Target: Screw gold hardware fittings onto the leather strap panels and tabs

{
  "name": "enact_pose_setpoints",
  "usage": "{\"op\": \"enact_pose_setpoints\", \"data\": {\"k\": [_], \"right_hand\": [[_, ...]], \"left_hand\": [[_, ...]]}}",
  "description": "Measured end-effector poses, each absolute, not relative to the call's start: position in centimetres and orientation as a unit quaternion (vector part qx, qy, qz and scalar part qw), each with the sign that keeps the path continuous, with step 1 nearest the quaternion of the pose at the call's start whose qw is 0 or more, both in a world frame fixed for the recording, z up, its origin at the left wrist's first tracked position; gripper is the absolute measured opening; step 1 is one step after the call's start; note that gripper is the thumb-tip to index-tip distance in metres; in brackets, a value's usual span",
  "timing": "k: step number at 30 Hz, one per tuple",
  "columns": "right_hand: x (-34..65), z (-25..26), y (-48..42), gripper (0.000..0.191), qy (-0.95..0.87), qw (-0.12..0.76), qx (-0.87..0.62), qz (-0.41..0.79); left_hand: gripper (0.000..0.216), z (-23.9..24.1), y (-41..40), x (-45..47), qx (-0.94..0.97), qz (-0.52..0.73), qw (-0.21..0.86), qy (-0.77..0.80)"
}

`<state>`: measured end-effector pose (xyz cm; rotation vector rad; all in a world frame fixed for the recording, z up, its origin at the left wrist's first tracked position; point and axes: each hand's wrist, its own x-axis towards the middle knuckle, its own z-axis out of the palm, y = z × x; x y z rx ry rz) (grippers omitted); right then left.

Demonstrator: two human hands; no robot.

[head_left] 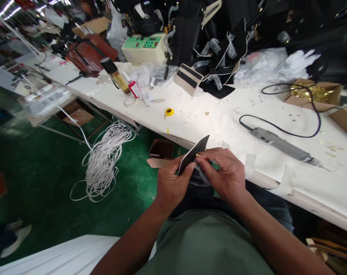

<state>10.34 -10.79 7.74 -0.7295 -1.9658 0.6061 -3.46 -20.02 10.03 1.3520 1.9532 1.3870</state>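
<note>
Between my hands, just off the table's front edge, is a flat black leather piece [194, 152] with a pale edge, tilted up. My left hand [172, 181] grips its near side, thumb on the face turned to the right. My right hand [226, 172] is closed, its thumb and forefinger pinching a small gold-coloured metal fitting [200, 156] against that face. The fitting's exact kind is too small to make out. Clear plastic film [202, 173] hangs below my right fingers.
On the white table [219, 126] lie a grey electric screwdriver [282, 143] with a black cord, a yellow tape roll [169, 111], a red-labelled bottle [134, 88] and scattered small fittings. Behind are a box of gold hardware [313, 93], black leather pieces [219, 72] and a control box [146, 47]. Coiled white cord [103, 164] covers some floor.
</note>
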Motion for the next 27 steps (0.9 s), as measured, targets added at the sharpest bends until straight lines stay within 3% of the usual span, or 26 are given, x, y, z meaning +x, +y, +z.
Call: {"op": "enact_pose_setpoints", "data": {"k": [11, 27], "right_hand": [[11.1, 8.3, -10.8, 0.006, -0.848, 0.441, -0.257, 0.141], [12.2, 8.3, -10.4, 0.012, -0.901, 0.352, -0.221, 0.125]], "left_hand": [[0.024, 9.5, -20.1, -2.9, 0.446, 0.515, 0.21, 0.701], [0.022, 8.9, -20.6, -2.3, 0.443, 0.501, 0.242, 0.703]]}}
